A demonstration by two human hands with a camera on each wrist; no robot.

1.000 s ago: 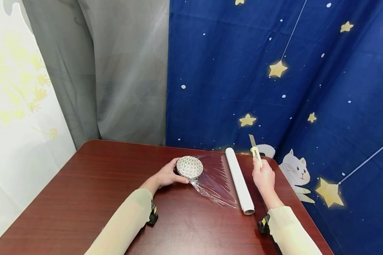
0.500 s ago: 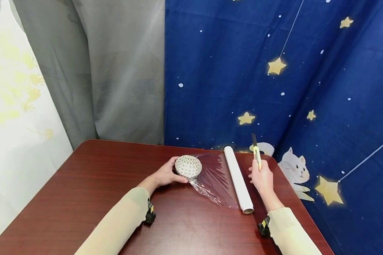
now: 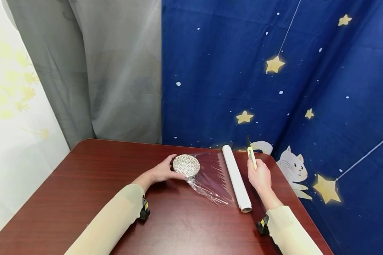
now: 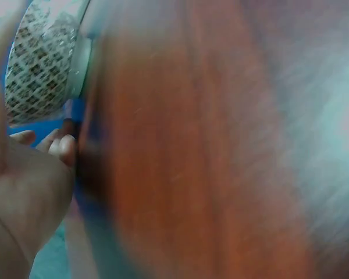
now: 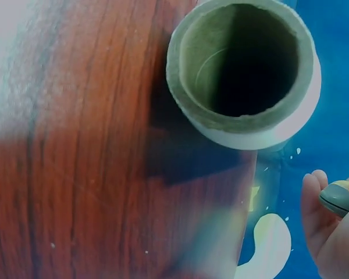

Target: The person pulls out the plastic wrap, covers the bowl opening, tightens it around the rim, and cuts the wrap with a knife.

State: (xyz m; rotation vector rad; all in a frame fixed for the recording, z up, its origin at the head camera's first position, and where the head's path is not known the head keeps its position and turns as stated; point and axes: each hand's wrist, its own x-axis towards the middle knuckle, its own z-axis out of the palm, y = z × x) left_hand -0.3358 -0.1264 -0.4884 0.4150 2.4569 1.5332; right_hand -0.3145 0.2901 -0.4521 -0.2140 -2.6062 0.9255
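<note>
In the head view, a round patterned bowl (image 3: 186, 165) stands on the table, with clear cling film (image 3: 212, 177) over it. The film runs right to a white roll (image 3: 237, 179) and is bunched and creased at the near side. My left hand (image 3: 162, 170) grips the bowl from its left side, thumb in front; the left wrist view shows the bowl's checked side and pale base. To the right of the roll, my right hand (image 3: 259, 175) holds a pale yellow utility knife (image 3: 251, 157) above the table, blade out and pointing away. The right wrist view shows the roll's hollow end (image 5: 244, 64).
A dark red-brown wooden table (image 3: 191, 230) carries everything. Behind it hang a grey curtain (image 3: 124, 71) and a blue star-patterned curtain (image 3: 223, 71), close to the far table edge. A pale curtain (image 3: 16, 124) hangs at the left.
The whole head view shifts slightly, so things sit a little further left. The knife's blade has swung left as the right hand turned slightly. The left hand keeps its grip on the bowl.
</note>
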